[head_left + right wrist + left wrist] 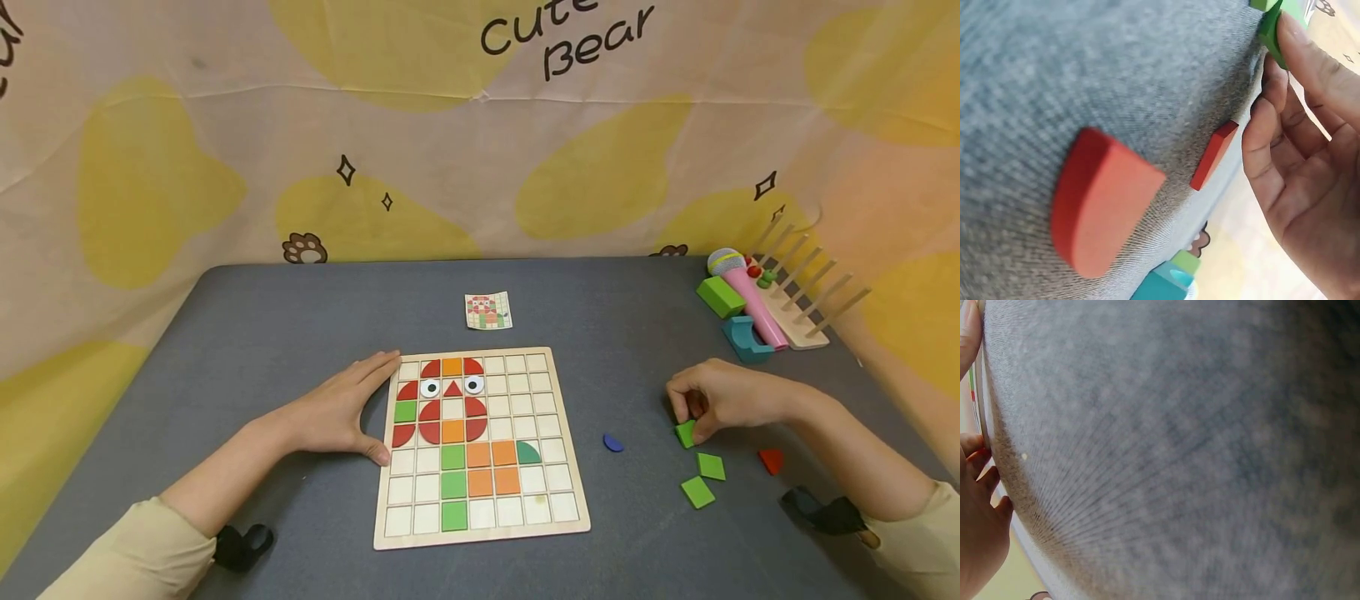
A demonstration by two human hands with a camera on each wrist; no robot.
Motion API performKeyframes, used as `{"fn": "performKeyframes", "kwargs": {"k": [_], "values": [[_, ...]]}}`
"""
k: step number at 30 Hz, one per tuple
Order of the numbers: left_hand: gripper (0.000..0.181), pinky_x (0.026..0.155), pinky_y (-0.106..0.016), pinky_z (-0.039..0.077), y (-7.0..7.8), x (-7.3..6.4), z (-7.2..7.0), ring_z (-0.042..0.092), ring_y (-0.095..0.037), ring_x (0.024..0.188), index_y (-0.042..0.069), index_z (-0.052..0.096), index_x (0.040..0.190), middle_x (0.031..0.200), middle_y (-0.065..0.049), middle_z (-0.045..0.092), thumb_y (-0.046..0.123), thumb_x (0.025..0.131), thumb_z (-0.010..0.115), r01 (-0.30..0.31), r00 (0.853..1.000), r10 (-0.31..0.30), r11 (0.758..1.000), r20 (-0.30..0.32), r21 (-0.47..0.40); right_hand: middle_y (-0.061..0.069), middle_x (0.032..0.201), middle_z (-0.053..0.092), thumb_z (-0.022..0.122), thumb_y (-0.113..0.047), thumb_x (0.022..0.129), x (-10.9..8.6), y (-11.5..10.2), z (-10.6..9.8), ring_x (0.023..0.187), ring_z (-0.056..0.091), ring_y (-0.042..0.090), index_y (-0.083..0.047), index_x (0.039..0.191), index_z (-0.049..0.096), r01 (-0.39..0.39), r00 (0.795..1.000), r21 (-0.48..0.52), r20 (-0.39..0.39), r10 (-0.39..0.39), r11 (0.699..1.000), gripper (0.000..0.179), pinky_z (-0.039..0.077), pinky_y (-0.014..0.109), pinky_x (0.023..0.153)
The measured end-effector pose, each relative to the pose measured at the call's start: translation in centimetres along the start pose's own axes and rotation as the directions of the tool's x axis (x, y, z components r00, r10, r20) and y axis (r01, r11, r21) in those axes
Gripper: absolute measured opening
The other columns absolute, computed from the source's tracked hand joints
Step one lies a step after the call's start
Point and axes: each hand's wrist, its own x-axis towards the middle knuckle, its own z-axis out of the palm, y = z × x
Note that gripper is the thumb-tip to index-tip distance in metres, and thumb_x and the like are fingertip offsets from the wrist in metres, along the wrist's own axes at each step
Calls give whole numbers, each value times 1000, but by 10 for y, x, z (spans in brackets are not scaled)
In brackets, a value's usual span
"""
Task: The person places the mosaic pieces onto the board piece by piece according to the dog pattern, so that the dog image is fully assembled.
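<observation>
My left hand (333, 410) lies along the left side of the wooden grid board (517, 537), fingers spread, fingertips at its upper corner and thumb at its edge. Red, orange and green tiles and two round eye pieces fill part of the grid. At the right, my right hand (723, 398) pinches a green square tile (686, 433) between thumb and fingers, close over the table. Two more green square tiles, one nearer (698, 492) and one beside it (711, 467), lie just below that hand. The right wrist view shows a red quarter-round piece (1107, 203) and a thinner-looking red piece (1214, 156).
A small picture card (488, 311) lies behind the board. Between board and right hand is a blue piece (612, 442). At the back right stand a pegged wooden rack (810, 329), a pink toy microphone (753, 308), a green block (721, 297) and a teal arch block (746, 340).
</observation>
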Motion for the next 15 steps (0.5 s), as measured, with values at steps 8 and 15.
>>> {"fn": "performKeyframes", "kwargs": {"k": [8,15], "values": [[134,122,-61,22,0,0,0,19,-39,153,8,22,157,166,-13,21,73,56,81,1,1000,-1,1000,2,-3,-5,73,61,78,-19,83,5,-7,-2,65,54,-2,-20,83,62,25,999,-5,-35,-25,1000,16,50,20,58],[133,122,-61,22,0,0,0,19,-38,153,8,22,157,166,-13,21,73,57,81,3,1000,-3,1000,5,-3,-5,82,64,74,-22,88,22,-20,3,71,59,3,-21,95,65,54,998,25,-44,-53,998,11,54,22,64]]}}
